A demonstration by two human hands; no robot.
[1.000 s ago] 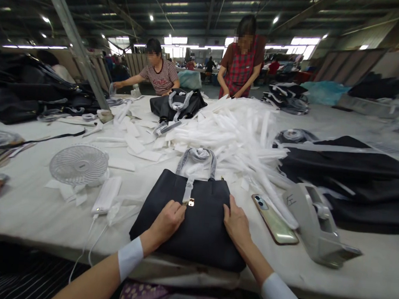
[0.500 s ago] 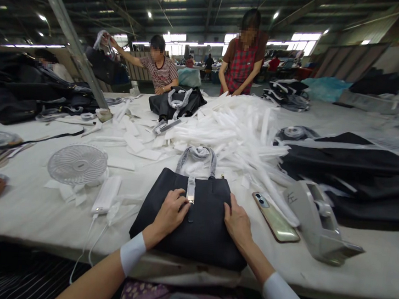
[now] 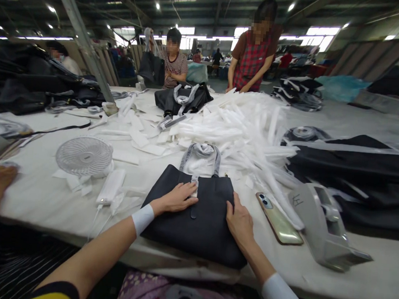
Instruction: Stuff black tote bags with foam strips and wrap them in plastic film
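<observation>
1 strap (image 3: 195, 179) on the bag (image 3: 209, 235), left of the phone (image 3: 281, 223), I'm apparently smoothing with my flat left hand (image 3: 178, 197); my right hand (image 3: 241, 223) touches the edge, grip unclear. Next calls for steady pressure.

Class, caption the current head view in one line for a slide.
Left hand across the front of a smooth black trapezoidal handbag, right hand at its side edge.

The left hand (image 3: 178, 197) partly hides the wrapped strap (image 3: 195, 179).

A white fan (image 3: 84, 155) and greenish phone (image 3: 280, 222).
</observation>
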